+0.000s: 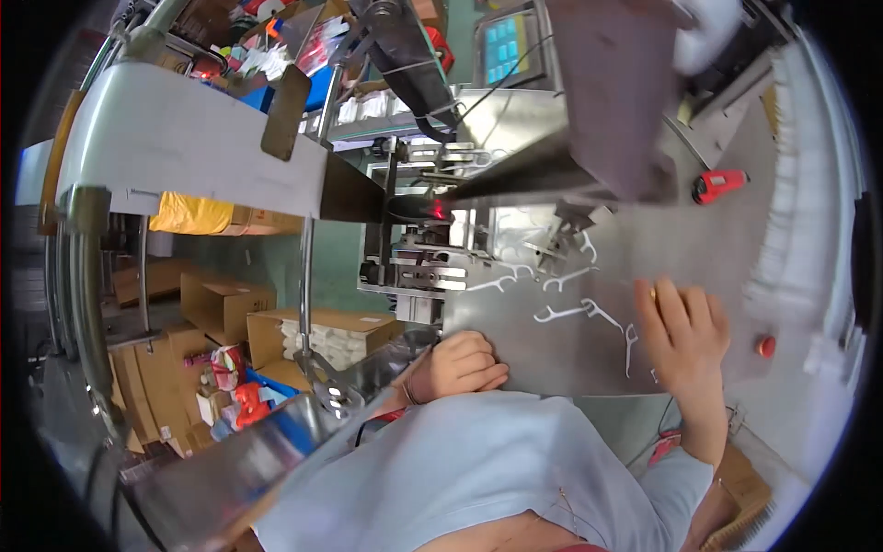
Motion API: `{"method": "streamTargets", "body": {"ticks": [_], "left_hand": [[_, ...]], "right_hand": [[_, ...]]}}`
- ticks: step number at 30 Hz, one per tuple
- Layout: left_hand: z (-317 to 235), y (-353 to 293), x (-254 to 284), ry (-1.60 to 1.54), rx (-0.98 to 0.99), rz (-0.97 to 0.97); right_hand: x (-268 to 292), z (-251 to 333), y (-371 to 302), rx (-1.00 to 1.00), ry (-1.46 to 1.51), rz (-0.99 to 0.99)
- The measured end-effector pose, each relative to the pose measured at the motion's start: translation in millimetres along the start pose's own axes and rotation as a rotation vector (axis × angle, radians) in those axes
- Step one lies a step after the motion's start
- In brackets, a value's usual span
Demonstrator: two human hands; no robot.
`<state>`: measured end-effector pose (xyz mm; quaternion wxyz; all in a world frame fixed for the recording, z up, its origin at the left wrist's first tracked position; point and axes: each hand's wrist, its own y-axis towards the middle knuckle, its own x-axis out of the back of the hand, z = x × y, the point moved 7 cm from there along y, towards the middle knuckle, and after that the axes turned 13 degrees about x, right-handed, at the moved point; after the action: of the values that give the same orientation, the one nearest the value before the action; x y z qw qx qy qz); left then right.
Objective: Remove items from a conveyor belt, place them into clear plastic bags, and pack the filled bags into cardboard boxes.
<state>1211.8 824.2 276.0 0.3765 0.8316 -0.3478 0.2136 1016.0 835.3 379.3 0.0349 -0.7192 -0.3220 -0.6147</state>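
My left hand (463, 364) rests at the near edge of the metal table (543, 363), its fingers curled closed, with nothing visible in them. To the right, my right hand (688, 336) is over the tabletop with its fingers loosely bent and slightly apart; I see no object in it. A small yellow spot shows by its index finger. Between the hands lie several white plastic pieces with forked ends, like floss picks; one such white forked piece (630, 350) is nearest my right hand. More lie beside a small metal block (552, 250).
A machine with metal clamps (432, 273) and a red light spot stands ahead left. A grey machine part (616, 101) hangs over the table. A red hand tool (720, 186) and red button (765, 346) are at right. Cardboard boxes (225, 308) stand at left.
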Motion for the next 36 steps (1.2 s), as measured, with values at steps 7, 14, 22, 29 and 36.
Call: {"method": "streamTargets", "body": {"ticks": [7, 14, 22, 29, 36], "left_hand": [[4.1, 7.3, 9.9, -0.106, 0.115, -0.008], [10.6, -7.1, 1.8, -0.189, 0.186, 0.06], [22.5, -1.1, 0.9, -0.272, 0.221, 0.07], [23.8, -7.4, 5.4, -0.342, 0.307, -0.011], [26.8, -10.0, 3.7, -0.414, 0.369, -0.151]], "right_hand": [[-23.5, -21.7, 9.5, -0.578, 0.832, 0.317], [-48.2, -31.0, -83.2, -0.435, 1.333, 0.051], [-17.2, -4.0, 48.3, 0.051, 1.265, -0.744], [-13.4, 15.8, 113.5, -0.015, 1.187, -0.543], [-47.1, 68.3, 167.1, 0.215, 0.859, -0.366]]}}
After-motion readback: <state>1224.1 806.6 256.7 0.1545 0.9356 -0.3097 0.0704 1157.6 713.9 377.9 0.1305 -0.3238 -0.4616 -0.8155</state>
